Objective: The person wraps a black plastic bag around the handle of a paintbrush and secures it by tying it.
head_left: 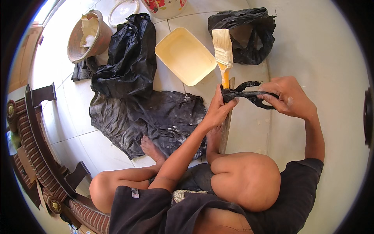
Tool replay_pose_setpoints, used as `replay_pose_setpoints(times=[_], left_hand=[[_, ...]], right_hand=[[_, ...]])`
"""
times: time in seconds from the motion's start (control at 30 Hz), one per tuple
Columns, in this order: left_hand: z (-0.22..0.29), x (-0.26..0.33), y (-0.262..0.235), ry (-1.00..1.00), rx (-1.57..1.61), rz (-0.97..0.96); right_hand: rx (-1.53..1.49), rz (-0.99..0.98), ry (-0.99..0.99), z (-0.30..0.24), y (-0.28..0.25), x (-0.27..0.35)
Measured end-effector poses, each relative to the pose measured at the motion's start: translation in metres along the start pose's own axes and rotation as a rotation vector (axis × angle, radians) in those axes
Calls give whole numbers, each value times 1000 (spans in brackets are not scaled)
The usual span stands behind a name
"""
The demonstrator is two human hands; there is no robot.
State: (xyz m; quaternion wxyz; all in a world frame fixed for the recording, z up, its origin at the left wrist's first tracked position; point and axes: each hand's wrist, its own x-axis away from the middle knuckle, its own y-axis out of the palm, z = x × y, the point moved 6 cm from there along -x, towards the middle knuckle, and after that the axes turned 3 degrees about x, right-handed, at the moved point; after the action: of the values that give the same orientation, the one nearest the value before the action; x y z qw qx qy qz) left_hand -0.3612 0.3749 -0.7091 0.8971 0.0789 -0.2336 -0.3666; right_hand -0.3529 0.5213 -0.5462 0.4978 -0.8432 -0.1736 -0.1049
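Observation:
My left hand is closed around the yellow handle of a flat paintbrush, whose pale bristles point away from me. A wooden stick runs down from the same grip, lying along the handle. Black plastic strip is bunched at the left fingers and stretches to the right in a loop. My right hand pinches the far end of that strip. Beyond the brush sits a cream rectangular tub. How the strip passes round the handle is hidden by my left fingers.
A dark, paint-spotted cloth garment lies by my feet, with a crumpled black plastic bag beyond it. Farther off stand a worn bucket, a clear round lid, a printed white pail and another black bag. Wooden furniture stands left.

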Motion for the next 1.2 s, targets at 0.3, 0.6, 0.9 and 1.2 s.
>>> replay_pose_setpoints(times=[0.3,0.6,0.9,1.2], left_hand=[[-4,-2,-10,-104,184,14],[-23,-3,-17,-212,297,-193],[-8,-2,-2,-213,438,-104],[-15,-3,-18,-135,367,23]], right_hand=[[-196,-57,135,-7,13,-15],[-621,-171,346,19,66,18],[-539,-81,247,39,82,24],[-271,393,373,1,65,10]])
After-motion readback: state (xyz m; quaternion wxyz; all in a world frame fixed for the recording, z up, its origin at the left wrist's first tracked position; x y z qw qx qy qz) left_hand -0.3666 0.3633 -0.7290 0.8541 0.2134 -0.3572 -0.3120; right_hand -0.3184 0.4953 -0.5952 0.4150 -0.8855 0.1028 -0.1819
